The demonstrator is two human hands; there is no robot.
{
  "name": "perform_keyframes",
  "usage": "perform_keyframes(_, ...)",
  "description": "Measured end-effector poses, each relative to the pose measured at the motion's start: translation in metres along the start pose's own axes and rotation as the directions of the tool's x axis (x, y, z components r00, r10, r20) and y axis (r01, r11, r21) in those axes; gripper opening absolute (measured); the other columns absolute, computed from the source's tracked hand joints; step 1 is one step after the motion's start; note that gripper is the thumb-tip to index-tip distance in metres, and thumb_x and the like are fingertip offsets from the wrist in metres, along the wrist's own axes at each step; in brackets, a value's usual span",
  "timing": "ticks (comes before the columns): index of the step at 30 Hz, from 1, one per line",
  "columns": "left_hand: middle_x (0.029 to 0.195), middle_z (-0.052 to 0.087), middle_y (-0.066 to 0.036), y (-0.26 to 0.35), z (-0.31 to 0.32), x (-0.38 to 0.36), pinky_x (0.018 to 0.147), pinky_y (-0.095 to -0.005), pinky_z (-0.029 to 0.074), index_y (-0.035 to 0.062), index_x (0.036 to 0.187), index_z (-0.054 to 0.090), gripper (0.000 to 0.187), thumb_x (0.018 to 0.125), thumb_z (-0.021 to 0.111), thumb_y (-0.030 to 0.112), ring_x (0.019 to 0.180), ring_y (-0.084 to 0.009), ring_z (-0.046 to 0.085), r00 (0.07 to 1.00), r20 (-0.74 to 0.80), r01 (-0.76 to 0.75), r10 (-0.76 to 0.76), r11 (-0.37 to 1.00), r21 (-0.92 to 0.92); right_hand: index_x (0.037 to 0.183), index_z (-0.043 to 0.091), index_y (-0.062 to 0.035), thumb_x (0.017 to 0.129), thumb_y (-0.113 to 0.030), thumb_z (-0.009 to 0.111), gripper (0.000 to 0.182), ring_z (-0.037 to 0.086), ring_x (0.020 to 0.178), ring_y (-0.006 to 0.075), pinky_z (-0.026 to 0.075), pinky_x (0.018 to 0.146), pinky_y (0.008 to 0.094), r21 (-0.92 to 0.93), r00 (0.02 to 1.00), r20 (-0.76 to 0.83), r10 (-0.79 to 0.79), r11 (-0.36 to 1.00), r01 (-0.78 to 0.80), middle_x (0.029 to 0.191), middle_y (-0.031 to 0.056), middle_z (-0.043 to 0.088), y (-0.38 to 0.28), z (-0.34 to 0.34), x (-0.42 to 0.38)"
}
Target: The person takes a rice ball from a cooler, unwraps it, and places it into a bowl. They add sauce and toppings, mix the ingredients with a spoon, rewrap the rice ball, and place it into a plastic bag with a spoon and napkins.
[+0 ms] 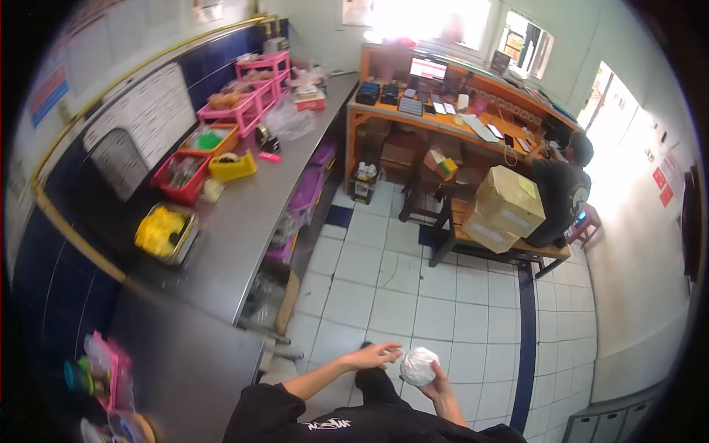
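A white wrapped bundle [419, 366] is gripped from below by the right hand [437, 384], keeping it lifted; the left hand [375, 356] is held open beside it, fingers spread, empty.

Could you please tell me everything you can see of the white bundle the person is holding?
The white bundle is a roundish, crinkled lump that looks like thin plastic or paper wrapped around something hidden. The right hand cups it from below and the side, above the tiled floor. The left hand lies open close beside it, fingertips near its upper edge; actual contact cannot be told.
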State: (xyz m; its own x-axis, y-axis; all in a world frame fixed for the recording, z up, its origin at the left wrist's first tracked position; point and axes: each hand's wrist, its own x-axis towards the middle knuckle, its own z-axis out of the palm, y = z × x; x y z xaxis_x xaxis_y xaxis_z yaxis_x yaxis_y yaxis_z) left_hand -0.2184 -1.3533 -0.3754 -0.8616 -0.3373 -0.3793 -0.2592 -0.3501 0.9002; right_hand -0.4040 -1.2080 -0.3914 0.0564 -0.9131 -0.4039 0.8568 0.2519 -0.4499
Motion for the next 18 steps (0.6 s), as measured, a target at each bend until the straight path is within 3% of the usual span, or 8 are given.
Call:
perform_keyframes(3,0.122,0.05,-0.012,0.006,-0.038,0.085,0.085,-0.0321,0.047,0.002,0.134,0.033,0.06,0.09,0.052,0.037,0.11,-0.0209,0.05,0.993,0.117,-0.015,0.017,1.0,-0.019,0.132,0.032,-0.0008,0.08,-0.041,0.062,0.073,0.041,0.121,0.0331,0.033,0.102,0.0496,-0.093,0.996,0.09,0.001,0.996,0.007,0.131,0.0153,0.042,-0.042,-0.001,0.062)
perform_keyframes(4,0.123,0.049,-0.012,0.005,-0.057,0.11,0.085,-0.0321,0.047,0.0019,0.134,0.032,0.061,0.09,0.053,0.038,0.111,-0.0208,0.049,0.99,0.137,-0.022,0.028,0.999,-0.047,0.132,0.032,-0.001,0.081,-0.041,0.06,0.071,0.041,0.121,0.0332,0.033,0.101,0.0496,-0.055,0.999,0.032,0.014,0.998,-0.013,0.132,0.0155,0.041,-0.057,0.0,0.091)
perform_keyframes(5,0.125,0.047,-0.012,0.043,-0.069,0.112,0.089,-0.0344,0.044,0.0014,0.133,0.034,0.063,0.088,0.055,0.04,0.115,-0.0217,0.046,0.993,0.083,0.103,-0.088,0.972,-0.209,0.132,0.031,-0.0013,0.083,-0.04,0.059,0.069,0.041,0.121,0.0332,0.033,0.101,0.0496,-0.015,0.999,-0.019,0.033,0.999,-0.033,0.132,0.0157,0.041,-0.072,0.0,0.124)
perform_keyframes(6,0.122,0.049,-0.011,0.059,-0.09,0.122,0.088,-0.0335,0.044,0.0018,0.131,0.037,0.062,0.087,0.056,0.041,0.112,-0.0202,0.047,0.995,-0.01,0.093,-0.1,0.956,-0.278,0.132,0.031,-0.0015,0.084,-0.04,0.057,0.067,0.041,0.122,0.0333,0.033,0.101,0.0495,0.031,0.996,-0.069,0.06,0.998,-0.058,0.132,0.0159,0.04,-0.083,0.009,0.153)
perform_keyframes(8,0.116,0.052,-0.01,0.084,-0.126,0.139,0.085,-0.0318,0.043,0.0026,0.125,0.044,0.06,0.085,0.058,0.045,0.108,-0.0172,0.049,0.97,-0.196,0.047,-0.142,0.906,-0.421,0.133,0.03,-0.0019,0.086,-0.044,0.052,0.066,0.039,0.123,0.0333,0.032,0.101,0.0503,-0.011,0.987,0.08,0.142,0.99,-0.141,0.134,0.0158,0.038,-0.12,0.034,0.218)
perform_keyframes(12,0.102,0.057,-0.005,0.137,-0.238,0.162,0.075,-0.0277,0.044,0.0035,0.118,0.048,0.057,0.082,0.06,0.047,0.094,-0.0135,0.053,0.917,-0.365,0.04,-0.161,0.948,-0.316,0.133,0.029,-0.0018,0.084,-0.043,0.057,0.07,0.041,0.122,0.0298,0.034,0.101,0.0468,-0.038,0.914,0.223,0.34,0.94,-0.34,0.132,0.014,0.041,-0.172,0.075,0.363)
perform_keyframes(14,0.092,0.058,-0.002,0.148,-0.309,0.173,0.07,-0.0248,0.042,0.004,0.112,0.052,0.052,0.083,0.06,0.046,0.084,-0.0111,0.053,0.943,-0.266,0.111,-0.199,0.943,-0.313,0.132,0.029,-0.0018,0.083,-0.039,0.06,0.069,0.043,0.12,0.0275,0.036,0.1,0.0442,-0.23,0.892,0.284,0.351,0.928,-0.292,0.13,0.013,0.042,-0.191,0.113,0.425)
perform_keyframes(18,0.076,0.057,0.003,0.224,-0.419,0.166,0.062,-0.0214,0.039,0.0058,0.097,0.059,0.037,0.083,0.062,0.04,0.068,-0.0062,0.048,0.886,-0.461,0.074,-0.046,0.996,0.043,0.132,0.028,-0.0019,0.083,-0.032,0.063,0.067,0.044,0.119,0.024,0.04,0.098,0.0398,-0.446,0.887,0.303,0.347,0.875,-0.19,0.127,0.0117,0.043,-0.207,0.182,0.546)
